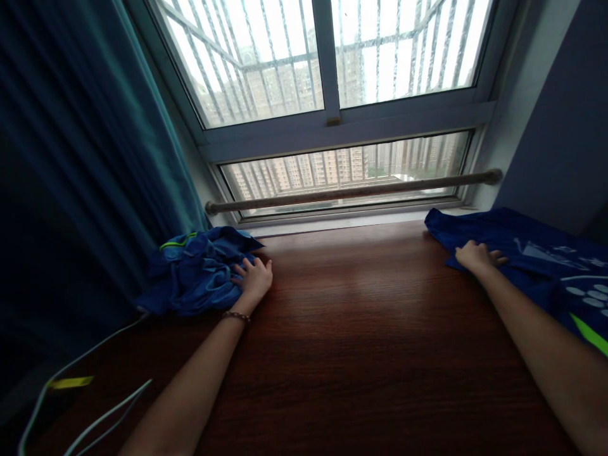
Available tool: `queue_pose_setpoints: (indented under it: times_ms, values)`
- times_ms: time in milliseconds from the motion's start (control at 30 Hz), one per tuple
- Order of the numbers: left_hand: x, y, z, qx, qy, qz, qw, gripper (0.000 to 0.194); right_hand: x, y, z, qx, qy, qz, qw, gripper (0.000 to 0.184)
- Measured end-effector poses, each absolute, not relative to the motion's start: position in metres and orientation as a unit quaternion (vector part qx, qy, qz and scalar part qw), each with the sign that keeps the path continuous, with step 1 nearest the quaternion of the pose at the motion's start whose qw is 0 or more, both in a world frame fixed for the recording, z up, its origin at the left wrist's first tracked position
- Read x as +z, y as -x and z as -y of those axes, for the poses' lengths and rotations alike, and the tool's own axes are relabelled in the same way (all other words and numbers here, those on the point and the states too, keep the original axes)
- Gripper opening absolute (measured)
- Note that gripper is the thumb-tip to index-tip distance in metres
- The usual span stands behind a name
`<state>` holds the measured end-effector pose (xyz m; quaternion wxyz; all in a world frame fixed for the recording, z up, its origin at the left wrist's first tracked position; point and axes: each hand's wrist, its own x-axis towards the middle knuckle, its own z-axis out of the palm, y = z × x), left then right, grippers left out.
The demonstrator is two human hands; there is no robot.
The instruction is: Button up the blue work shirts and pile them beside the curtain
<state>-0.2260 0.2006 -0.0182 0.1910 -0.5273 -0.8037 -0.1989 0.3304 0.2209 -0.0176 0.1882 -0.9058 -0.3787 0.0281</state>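
At the left end of a brown wooden surface (342,342) lies a crumpled blue garment (199,272) with a neon green trim. My left hand (255,278) rests against its right side, fingers spread, and a beaded bracelet circles that wrist. Far to the right, a second blue garment (527,247) is laid out flatter, with white printing and a bright green stripe. My right hand (477,256) lies on its left edge with the fingers apart. Some of its fingertips are hidden behind the hand.
Beyond the surface is a barred window (327,120), crossed low down by a metal rail (351,192). A blue curtain (156,126) hangs on the left. White cables (107,415) and a yellow tag (71,382) are at the lower left.
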Motion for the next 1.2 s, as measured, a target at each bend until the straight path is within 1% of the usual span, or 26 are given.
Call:
queue_pose_setpoints:
  times_ms: [67,133,267,367,467,633,700,867,933,1000,1067,1133,1200]
  values:
    - [-0.020,0.211,-0.198,-0.194,0.590,0.755,0.210,0.042,-0.030,-0.338,-0.223,0.041,0.906,0.385,0.171,0.050]
    - [-0.021,0.197,-0.196,-0.194,0.672,0.682,0.213,0.040,-0.032,-0.336,-0.223,0.032,0.905,0.391,0.164,0.048]
    - [-0.024,0.183,-0.196,-0.213,0.792,0.537,0.199,0.037,-0.014,-0.313,-0.216,0.036,0.901,0.411,0.132,0.046]
    - [-0.025,0.187,-0.200,-0.253,0.798,0.514,0.187,0.035,0.002,-0.280,-0.208,0.057,0.876,0.472,0.084,0.045]
    - [-0.025,0.191,-0.202,-0.285,0.792,0.508,0.182,0.034,0.011,-0.239,-0.201,0.071,0.839,0.535,0.067,0.041]
    - [-0.008,0.174,-0.185,-0.253,0.848,0.433,0.173,0.036,0.018,-0.169,-0.174,0.084,0.750,0.653,0.056,0.040]
    - [0.004,0.156,-0.172,-0.230,0.874,0.400,0.151,0.041,0.020,-0.146,-0.158,0.089,0.707,0.699,0.051,0.040]
    - [0.032,0.108,-0.137,-0.138,0.942,0.304,0.048,0.076,0.035,-0.111,-0.120,0.115,0.544,0.831,0.021,0.043]
    - [0.038,0.096,-0.125,-0.088,0.956,0.280,-0.009,0.083,0.044,-0.105,-0.109,0.144,0.461,0.875,0.025,0.042]
    - [0.044,0.089,-0.114,-0.042,0.957,0.281,-0.057,0.074,0.052,-0.102,-0.102,0.181,0.379,0.907,0.026,0.041]
    - [0.049,0.085,-0.104,-0.003,0.950,0.305,-0.073,0.054,0.058,-0.101,-0.099,0.226,0.322,0.919,0.016,0.041]
    - [0.054,0.082,-0.095,0.020,0.940,0.337,-0.057,0.035,0.065,-0.103,-0.100,0.278,0.282,0.918,0.000,0.041]
    - [0.057,0.079,-0.089,0.030,0.934,0.354,-0.036,0.025,0.073,-0.111,-0.102,0.317,0.254,0.914,-0.008,0.040]
